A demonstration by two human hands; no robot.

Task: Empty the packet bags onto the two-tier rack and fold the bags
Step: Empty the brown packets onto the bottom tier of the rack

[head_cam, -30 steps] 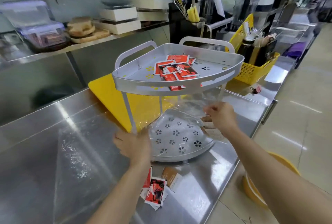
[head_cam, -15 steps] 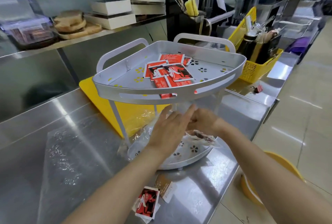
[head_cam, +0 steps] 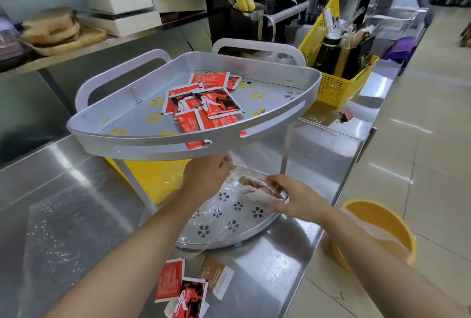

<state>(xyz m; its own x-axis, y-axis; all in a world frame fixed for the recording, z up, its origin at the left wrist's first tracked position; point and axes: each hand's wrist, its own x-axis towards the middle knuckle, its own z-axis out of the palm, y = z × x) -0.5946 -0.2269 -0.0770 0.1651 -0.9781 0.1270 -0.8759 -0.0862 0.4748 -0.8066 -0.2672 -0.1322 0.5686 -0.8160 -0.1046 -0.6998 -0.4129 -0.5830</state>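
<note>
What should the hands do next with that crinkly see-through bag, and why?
Probably tip the clear plastic bag so its brownish packets slide onto the grey lower tier. Both the left hand and right hand grip it there, packets are inside, and that tier looks bare.

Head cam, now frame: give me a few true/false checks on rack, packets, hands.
1. Red packets lie on the rack's top tier. True.
2. Both hands work above the top tier. False: the left hand and right hand are below it, over the lower tier.
3. The hands handle a clear plastic bag. True.
4. The counter in front of the rack is bare. False: a few packets lie there.
5. The yellow basket sits on the lower tier. False: it stands on the counter behind the rack.
</note>
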